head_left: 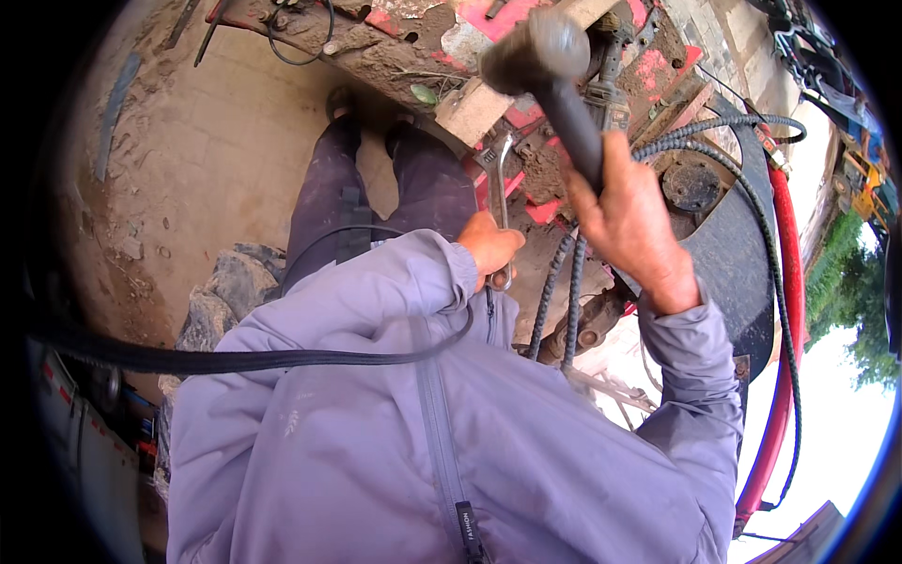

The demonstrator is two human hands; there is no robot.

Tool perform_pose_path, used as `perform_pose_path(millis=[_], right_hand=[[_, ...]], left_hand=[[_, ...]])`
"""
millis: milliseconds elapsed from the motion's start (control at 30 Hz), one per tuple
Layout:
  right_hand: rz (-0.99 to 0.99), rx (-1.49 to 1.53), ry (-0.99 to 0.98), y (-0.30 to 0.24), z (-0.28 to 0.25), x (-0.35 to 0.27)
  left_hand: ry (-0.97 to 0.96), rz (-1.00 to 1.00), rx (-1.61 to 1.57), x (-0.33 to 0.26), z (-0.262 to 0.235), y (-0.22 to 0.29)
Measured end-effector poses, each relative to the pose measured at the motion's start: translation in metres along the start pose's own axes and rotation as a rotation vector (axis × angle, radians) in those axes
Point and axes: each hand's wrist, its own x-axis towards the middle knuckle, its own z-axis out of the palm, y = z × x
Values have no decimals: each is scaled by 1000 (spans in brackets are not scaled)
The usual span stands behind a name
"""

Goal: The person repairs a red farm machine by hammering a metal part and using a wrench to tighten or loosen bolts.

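Observation:
My left hand (492, 246) is closed round the shank of a metal wrench (499, 174). The wrench's jaw end points away from me, against the muddy red machine frame (536, 211), though what it grips there is too small to tell. My right hand (634, 221) wraps round the dark handle of a hammer (536, 54). Its heavy head is raised above the frame, near a wooden block (473, 113), and is slightly blurred. Thick mud coats much of the red metal beneath both tools.
Ribbed black hoses (742, 155) loop at the right beside a dark metal plate (742, 273) and a curved red pipe (785, 310). A black cable (235, 360) crosses in front of my jacket. Rocks (235, 282) lie at the left on the dusty floor (225, 141).

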Motion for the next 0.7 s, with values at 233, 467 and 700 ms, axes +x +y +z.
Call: perform_pose_path(millis=[233,467,700], right_hand=[[125,-333,-163,81,36,15],[44,-96,45,4,-20,5],[44,-250,-179,71,51,-6]], left_hand=[[2,-25,29,-6,2,12],[-1,-23,2,-1,1,4],[-3,-51,60,-5,1,3]])
